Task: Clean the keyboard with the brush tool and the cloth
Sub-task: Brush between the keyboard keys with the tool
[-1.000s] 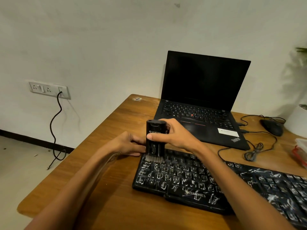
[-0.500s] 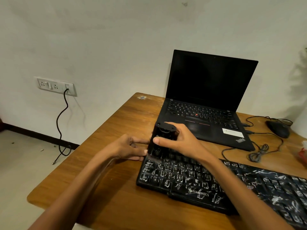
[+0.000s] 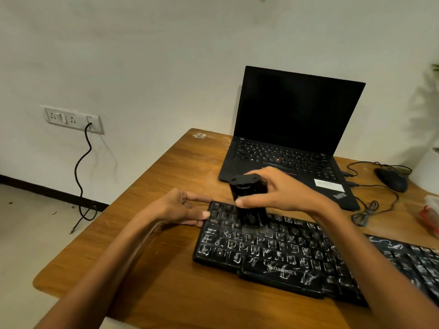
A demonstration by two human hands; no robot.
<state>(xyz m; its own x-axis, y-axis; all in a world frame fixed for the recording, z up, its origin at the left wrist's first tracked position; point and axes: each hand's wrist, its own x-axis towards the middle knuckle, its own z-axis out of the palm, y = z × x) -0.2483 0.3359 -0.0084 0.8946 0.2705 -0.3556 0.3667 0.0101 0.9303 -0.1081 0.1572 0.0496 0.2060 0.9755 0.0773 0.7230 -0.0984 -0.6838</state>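
A black keyboard (image 3: 297, 260) streaked with white dust lies on the wooden desk (image 3: 166, 288). My right hand (image 3: 282, 193) grips a black block-shaped brush tool (image 3: 248, 200), held upright with its bristle end down on the upper-left keys. My left hand (image 3: 180, 207) pinches the keyboard's upper-left corner, thumb and fingers on its edge. No cloth is in view.
An open black laptop (image 3: 292, 143) with a dark screen stands just behind the keyboard. A black mouse (image 3: 392, 179) and coiled cables (image 3: 365, 212) lie at the right. A wall socket (image 3: 71, 118) with a hanging cable is at the left.
The brush tool has shifted slightly right and toward me along the upper key rows. My left hand keeps its hold on the keyboard's corner. The camera has tilted a little.
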